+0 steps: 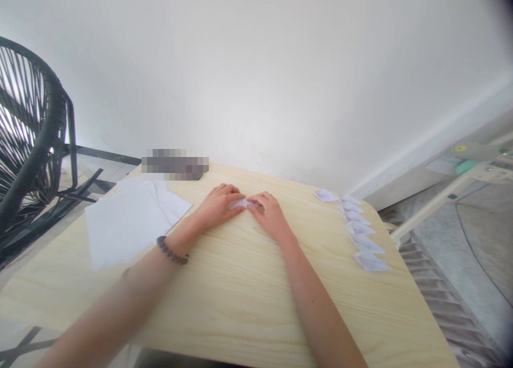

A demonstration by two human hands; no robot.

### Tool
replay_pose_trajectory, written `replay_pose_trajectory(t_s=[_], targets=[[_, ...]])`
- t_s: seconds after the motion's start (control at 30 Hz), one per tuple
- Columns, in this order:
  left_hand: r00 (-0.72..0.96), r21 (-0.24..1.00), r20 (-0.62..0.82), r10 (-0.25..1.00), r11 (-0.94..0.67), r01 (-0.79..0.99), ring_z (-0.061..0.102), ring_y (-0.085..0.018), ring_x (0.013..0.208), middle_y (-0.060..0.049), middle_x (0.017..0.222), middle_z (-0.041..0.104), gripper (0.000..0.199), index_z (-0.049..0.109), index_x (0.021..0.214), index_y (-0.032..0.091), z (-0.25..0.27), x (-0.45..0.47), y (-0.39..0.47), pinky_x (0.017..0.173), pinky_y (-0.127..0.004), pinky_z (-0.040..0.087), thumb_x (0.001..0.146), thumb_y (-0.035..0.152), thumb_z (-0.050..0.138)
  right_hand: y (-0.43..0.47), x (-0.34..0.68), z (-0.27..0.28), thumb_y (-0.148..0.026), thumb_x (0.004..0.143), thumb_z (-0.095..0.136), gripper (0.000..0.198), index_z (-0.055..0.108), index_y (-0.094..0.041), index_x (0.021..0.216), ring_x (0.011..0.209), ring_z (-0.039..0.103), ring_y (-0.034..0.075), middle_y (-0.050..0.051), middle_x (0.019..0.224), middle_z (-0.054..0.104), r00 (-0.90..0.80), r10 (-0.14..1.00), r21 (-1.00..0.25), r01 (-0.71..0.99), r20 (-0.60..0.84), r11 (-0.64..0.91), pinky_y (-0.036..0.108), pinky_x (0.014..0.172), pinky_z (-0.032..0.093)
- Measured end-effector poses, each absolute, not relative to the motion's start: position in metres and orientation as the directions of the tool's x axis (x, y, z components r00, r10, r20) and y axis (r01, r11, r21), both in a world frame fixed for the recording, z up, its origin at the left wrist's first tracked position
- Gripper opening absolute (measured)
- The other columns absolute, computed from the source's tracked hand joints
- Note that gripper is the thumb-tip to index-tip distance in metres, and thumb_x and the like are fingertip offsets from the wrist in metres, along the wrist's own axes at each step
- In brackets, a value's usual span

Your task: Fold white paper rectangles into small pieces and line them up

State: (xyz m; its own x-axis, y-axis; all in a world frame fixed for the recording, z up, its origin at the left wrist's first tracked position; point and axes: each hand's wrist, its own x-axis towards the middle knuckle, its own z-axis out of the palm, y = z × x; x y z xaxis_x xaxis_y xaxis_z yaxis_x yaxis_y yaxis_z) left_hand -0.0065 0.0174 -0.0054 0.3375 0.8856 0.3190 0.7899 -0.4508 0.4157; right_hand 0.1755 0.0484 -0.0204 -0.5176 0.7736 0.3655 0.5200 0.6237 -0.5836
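Note:
Between my two hands is a small folded piece of white paper (239, 203), low over the middle of the table. My left hand (219, 203) is closed on its left end, thumb on the near side and fingers on the far side. At the right end, my right hand (267, 212) pinches the paper between thumb and fingertips. Parts of the paper are hidden under the fingers, so its full shape cannot be made out. A dark beaded bracelet (172, 250) circles my left wrist.
Loose white paper sheets (124, 224) overlap on the table's left. Several folded white paper pieces (366, 244) form a column along the right side of the wooden table (224, 304). A blurred dark object (174, 165) lies at the back. A black corded chair (52, 106) stands left.

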Motion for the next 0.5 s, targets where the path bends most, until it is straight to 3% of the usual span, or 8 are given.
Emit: replay_pose_trajectory(t_s=[0.5], targets=[[0.253, 0.375, 0.328, 0.910, -0.371, 0.850, 0.052, -0.020, 0.088, -0.007, 0.092, 0.060, 0.031, 0.058, 0.100, 0.020, -0.0049, -0.0061, 0.0182, 0.078, -0.032, 0.040, 0.080, 0.040, 0.044, 0.0494, 0.1756, -0.0232, -0.018, 0.078, 0.047, 0.023, 0.058, -0.021, 0.099, 0.091, 0.051, 0.018, 0.005, 0.095, 0.054, -0.496, 0.780, -0.589, 0.519, 0.382, 0.619, 0.035, 0.084, 0.039]])
